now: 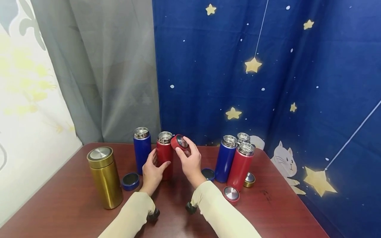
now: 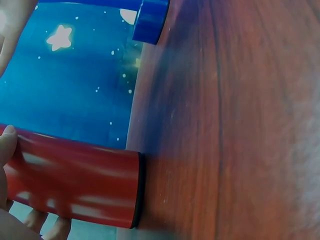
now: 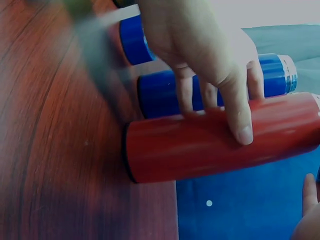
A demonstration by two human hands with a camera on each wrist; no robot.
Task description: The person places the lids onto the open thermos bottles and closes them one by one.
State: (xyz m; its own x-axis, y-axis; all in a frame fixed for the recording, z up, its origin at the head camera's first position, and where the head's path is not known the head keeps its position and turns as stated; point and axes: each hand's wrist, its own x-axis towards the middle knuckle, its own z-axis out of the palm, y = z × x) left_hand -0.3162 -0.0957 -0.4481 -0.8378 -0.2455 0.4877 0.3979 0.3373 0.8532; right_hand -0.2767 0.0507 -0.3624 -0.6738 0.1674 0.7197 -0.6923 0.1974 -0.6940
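Note:
My left hand (image 1: 152, 172) grips a red thermos bottle (image 1: 165, 153) round its side. That bottle stands upright on the table with its steel mouth uncovered. In the right wrist view, the left thumb lies along the red bottle (image 3: 190, 145) and the fingers reach round its far side. Just right of the mouth, my right hand (image 1: 191, 162) pinches a red lid (image 1: 179, 142) with a silver top. The lid is tilted and held at about rim height; whether it touches the rim I cannot tell. Only part of the right hand (image 3: 309, 217) shows in the right wrist view.
Beside the held bottle stands an uncapped blue bottle (image 1: 142, 150), its blue lid (image 1: 130, 181) in front. A capped gold bottle (image 1: 105, 178) is at left. At right, a blue bottle (image 1: 224, 163) and red bottle (image 1: 240, 167) partly hide another; blue, red (image 1: 231, 195) and gold (image 1: 249, 179) lids lie around them.

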